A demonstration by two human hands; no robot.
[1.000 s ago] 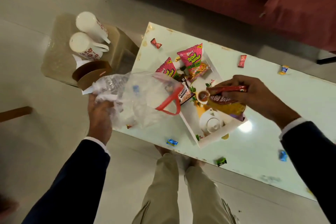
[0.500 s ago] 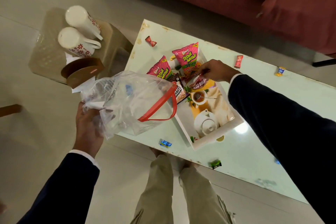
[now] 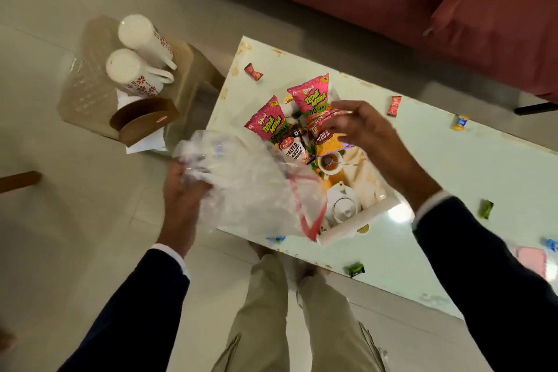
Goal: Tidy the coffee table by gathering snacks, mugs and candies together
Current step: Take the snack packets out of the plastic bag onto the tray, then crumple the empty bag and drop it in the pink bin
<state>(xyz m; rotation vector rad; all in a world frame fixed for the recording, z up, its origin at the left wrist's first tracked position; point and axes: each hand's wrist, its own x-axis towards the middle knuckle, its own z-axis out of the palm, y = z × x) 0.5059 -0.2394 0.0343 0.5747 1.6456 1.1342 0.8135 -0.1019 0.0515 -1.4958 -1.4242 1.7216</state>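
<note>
On the glossy pale-green coffee table [image 3: 453, 190], a white tray printed with a teapot scene [image 3: 356, 231] holds two pink Tedhe Medhe snack packets [image 3: 311, 93], a brown salted-peanuts packet [image 3: 294, 149] and a yellow bhujia packet [image 3: 330, 142]. Over the tray, the right hand [image 3: 367, 133] hovers with fingers spread and loosely curved; whether they pinch a red wrapper at the blurred fingertips cannot be told. At the table's near corner, the left hand [image 3: 182, 190] grips a crumpled clear plastic bag with red trim [image 3: 256, 190]. Small wrapped candies lie scattered: red [image 3: 253, 71], green [image 3: 356, 269], blue-yellow [image 3: 460, 122]. Beside the table, two white floral mugs [image 3: 133, 72] lie on a beige plastic stool [image 3: 87, 90]. A maroon sofa [image 3: 392, 9] stands behind, on light floor tiles [image 3: 75, 235].
</note>
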